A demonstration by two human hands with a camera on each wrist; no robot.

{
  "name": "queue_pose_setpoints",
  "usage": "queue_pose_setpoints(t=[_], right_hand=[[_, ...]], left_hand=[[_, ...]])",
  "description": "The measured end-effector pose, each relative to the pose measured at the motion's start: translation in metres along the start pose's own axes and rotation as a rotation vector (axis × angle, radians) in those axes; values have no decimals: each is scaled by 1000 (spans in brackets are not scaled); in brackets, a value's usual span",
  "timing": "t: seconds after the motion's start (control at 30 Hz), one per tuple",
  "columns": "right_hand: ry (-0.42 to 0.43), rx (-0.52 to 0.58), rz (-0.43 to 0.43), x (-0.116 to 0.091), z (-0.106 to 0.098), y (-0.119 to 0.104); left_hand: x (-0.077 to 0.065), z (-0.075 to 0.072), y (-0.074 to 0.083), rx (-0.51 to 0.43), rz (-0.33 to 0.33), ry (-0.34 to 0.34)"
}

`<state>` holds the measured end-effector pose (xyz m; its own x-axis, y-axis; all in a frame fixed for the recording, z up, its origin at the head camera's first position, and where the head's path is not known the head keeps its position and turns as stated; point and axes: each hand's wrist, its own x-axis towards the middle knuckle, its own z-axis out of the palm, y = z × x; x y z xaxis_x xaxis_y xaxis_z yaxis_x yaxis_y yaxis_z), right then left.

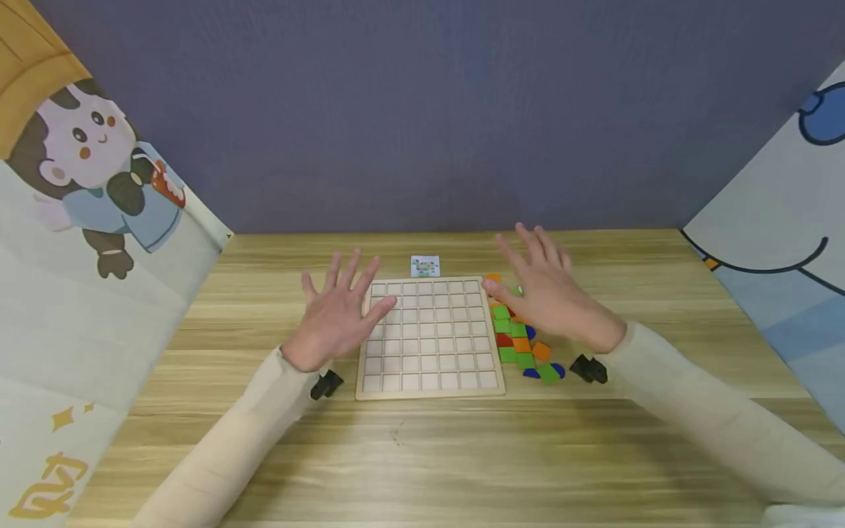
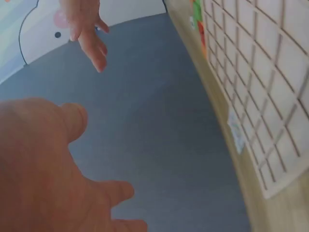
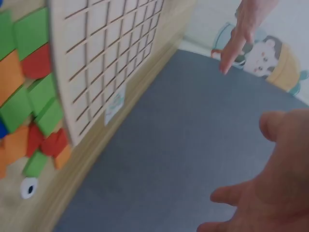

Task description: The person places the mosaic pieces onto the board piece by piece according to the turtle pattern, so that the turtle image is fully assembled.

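On the table (image 1: 409,462) before me lies a gridded board (image 1: 429,343); right hand (image 1: 548,297) past two o'clock, left hand (image 1: 335,319) past nine, both spread, holding nothing; coloured tiles (image 1: 521,345) at three; gold wall marks (image 1: 43,490) at eight; card (image 1: 425,266) at twelve, print unreadable from here.

My plain cream sleeves (image 1: 218,447) framed the lower left and lower right, over a table (image 1: 422,462) streaked in tan and brown grain. At centre, a pale board (image 1: 428,345) bore a grid of whitish squares; just right of centre, pieces (image 1: 521,345) showed green, orange, red and blue. Slate blue coloured the wall (image 1: 422,117) across the top, and a cartoon figure (image 1: 92,165) at upper left wore yellow and light blue.
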<state>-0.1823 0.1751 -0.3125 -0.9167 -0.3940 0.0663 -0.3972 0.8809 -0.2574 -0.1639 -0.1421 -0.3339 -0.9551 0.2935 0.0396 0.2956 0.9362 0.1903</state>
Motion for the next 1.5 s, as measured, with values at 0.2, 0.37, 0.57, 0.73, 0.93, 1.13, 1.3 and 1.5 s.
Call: queue_pose_setpoints(t=[0.2, 0.37, 0.57, 0.73, 0.93, 1.13, 1.3, 1.5], right_hand=[[-6, 101, 3, 12, 6, 31], [-9, 166, -17, 25, 21, 71], [-62, 197, -31, 33, 44, 109], [-150, 261, -21, 33, 57, 124], [-154, 287, 23, 33, 65, 123], [-137, 319, 73, 36, 70, 119], [-157, 317, 104, 36, 69, 116], [-154, 313, 113, 35, 71, 113]], left_hand=[[2, 12, -21, -31, 1, -29], [2, 23, -40, -68, 8, -111], [-3, 31, -56, -135, 74, -218], [-7, 36, -63, -171, 117, -285], [-13, 40, -67, -162, 139, -302], [-16, 42, -68, -149, 142, -298], [-17, 43, -68, -150, 150, -289], [-20, 45, -70, -142, 148, -299]])
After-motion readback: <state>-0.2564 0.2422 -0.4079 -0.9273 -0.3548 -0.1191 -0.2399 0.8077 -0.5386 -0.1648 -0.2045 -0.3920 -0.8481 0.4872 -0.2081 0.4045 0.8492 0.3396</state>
